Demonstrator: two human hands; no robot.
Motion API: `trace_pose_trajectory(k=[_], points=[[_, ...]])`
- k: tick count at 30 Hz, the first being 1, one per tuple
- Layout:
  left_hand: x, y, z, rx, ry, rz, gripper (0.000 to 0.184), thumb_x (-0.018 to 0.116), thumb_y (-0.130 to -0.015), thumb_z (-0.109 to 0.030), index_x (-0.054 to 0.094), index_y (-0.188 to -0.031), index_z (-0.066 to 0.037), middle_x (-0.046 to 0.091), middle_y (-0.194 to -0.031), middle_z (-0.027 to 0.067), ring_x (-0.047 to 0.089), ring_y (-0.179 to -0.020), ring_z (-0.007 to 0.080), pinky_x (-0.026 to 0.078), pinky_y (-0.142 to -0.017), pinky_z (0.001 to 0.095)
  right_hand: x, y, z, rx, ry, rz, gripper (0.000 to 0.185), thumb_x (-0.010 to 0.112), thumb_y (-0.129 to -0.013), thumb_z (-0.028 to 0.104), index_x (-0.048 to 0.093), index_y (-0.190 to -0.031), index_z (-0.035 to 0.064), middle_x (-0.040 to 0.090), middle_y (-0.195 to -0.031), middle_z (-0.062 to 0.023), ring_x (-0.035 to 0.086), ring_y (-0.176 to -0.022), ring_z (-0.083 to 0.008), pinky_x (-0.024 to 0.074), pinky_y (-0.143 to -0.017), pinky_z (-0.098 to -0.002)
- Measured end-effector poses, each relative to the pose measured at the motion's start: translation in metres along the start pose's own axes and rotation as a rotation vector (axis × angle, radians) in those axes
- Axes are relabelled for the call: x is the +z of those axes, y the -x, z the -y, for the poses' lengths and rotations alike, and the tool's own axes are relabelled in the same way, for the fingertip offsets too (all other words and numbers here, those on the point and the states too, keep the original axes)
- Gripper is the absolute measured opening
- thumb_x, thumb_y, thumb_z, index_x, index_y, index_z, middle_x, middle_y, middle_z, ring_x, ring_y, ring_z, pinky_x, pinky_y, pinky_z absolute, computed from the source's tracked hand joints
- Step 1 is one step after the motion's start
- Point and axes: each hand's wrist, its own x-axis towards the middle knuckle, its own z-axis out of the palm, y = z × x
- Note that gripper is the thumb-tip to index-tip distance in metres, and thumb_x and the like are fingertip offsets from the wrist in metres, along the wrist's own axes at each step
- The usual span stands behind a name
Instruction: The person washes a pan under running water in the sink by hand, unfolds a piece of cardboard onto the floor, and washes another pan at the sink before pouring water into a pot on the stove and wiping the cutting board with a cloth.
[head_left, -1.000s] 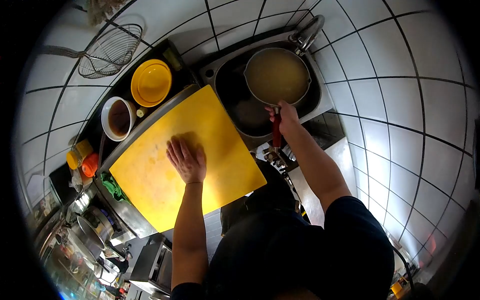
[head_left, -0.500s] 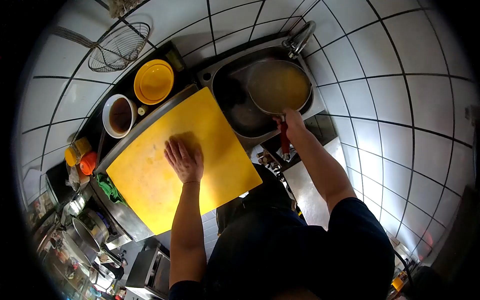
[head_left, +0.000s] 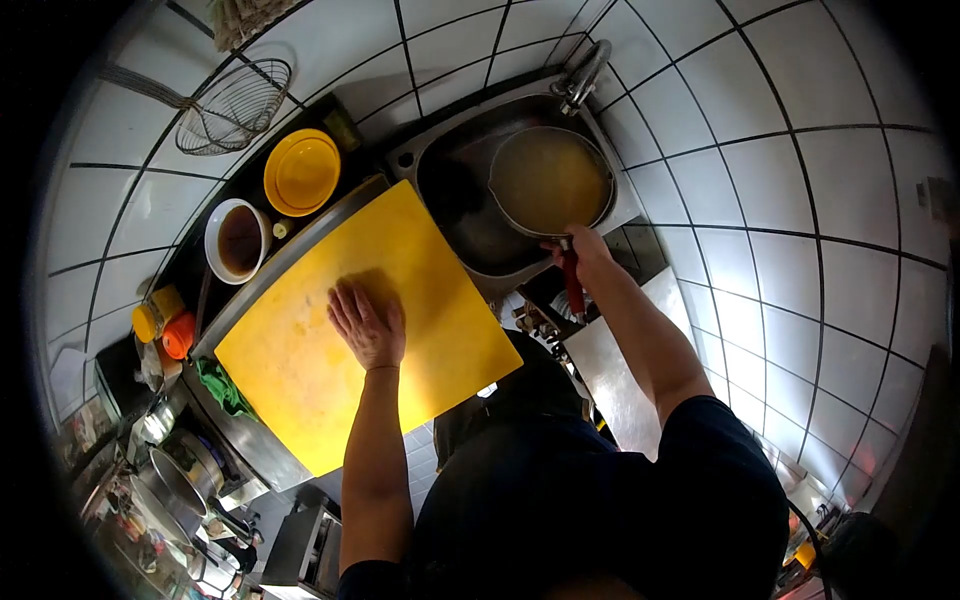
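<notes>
My left hand (head_left: 367,325) lies flat on a large yellow cutting board (head_left: 450,340), palm down with its fingers stretched out. My right hand (head_left: 585,255) is wrapped round the red handle (head_left: 572,285) of a saucepan, close to where the handle meets the rim. The saucepan (head_left: 552,180) is over the right side of a steel sink (head_left: 455,225) and has cloudy, yellowish-brown liquid in it. Whether its base touches the sink bottom is hidden. A curved metal tap (head_left: 583,80) stands just beyond the pan, at the sink's back corner.
Behind the board stand a white container of brown liquid (head_left: 238,241) and a yellow bowl (head_left: 302,172). A wire strainer (head_left: 235,107) hangs on the tiled wall (head_left: 740,190). To the left are a green cloth (head_left: 222,388), an orange-lidded jar (head_left: 179,335) and several metal pots (head_left: 180,480).
The view has shifted slightly. My left hand stays flat on the board, and my right hand keeps its hold on the saucepan's handle over the sink.
</notes>
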Motion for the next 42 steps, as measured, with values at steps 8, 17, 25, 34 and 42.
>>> trace_pose_trajectory(k=[8,17,25,34,42], points=[[-0.001,0.002,0.002,0.037,0.016,-0.023,0.070,0.055,-0.092,-0.042,0.042,-0.143,0.003,0.033,-0.153,0.0274,0.024,-0.145,0.0451,0.015,-0.120,0.0566,-0.011,0.018,-0.006,-0.007,-0.048,0.116,0.023,0.051,-0.095,0.016,0.055,-0.109,-0.0011,0.067,-0.094,-0.0229,0.054,-0.057,-0.0163,0.0443,-0.048,-0.0277],[0.013,0.010,0.015,0.112,-0.047,-0.057,0.072,0.057,-0.091,-0.044,0.042,-0.144,0.003,0.034,-0.152,0.0278,0.026,-0.143,0.0458,0.018,-0.119,0.0574,-0.063,0.069,-0.005,-0.089,-0.114,0.049,0.019,0.052,-0.097,0.017,0.057,-0.101,-0.0007,0.063,-0.080,-0.0151,0.054,-0.056,-0.0184,0.0441,-0.046,-0.0313],[0.014,0.011,0.014,0.088,-0.097,-0.018,0.072,0.057,-0.091,-0.045,0.043,-0.142,0.003,0.034,-0.153,0.0274,0.027,-0.143,0.0457,0.020,-0.117,0.0582,-0.129,0.149,-0.018,-0.190,-0.033,0.007,0.026,0.045,-0.099,0.017,0.060,-0.104,-0.0036,0.070,-0.086,-0.0177,0.053,-0.055,-0.0132,0.0441,-0.045,-0.0260],[0.014,0.013,0.014,0.118,-0.102,-0.032,0.066,0.052,-0.096,-0.048,0.047,-0.139,0.002,0.036,-0.151,0.0274,0.029,-0.142,0.0465,0.023,-0.114,0.0613,-0.227,0.204,-0.070,-0.270,-0.062,-0.078,0.034,0.047,-0.100,0.021,0.059,-0.113,-0.0075,0.069,-0.090,-0.0185,0.051,-0.059,-0.0111,0.0451,-0.052,-0.0247],[0.024,0.013,0.021,0.166,-0.142,-0.087,0.066,0.051,-0.097,-0.047,0.046,-0.138,0.004,0.039,-0.149,0.0287,0.031,-0.141,0.0463,0.024,-0.114,0.0596,-0.301,0.209,-0.121,-0.231,-0.146,-0.204,0.029,0.047,-0.098,0.018,0.059,-0.110,-0.0055,0.069,-0.090,-0.0198,0.050,-0.059,-0.0121,0.0427,-0.050,-0.0244]])
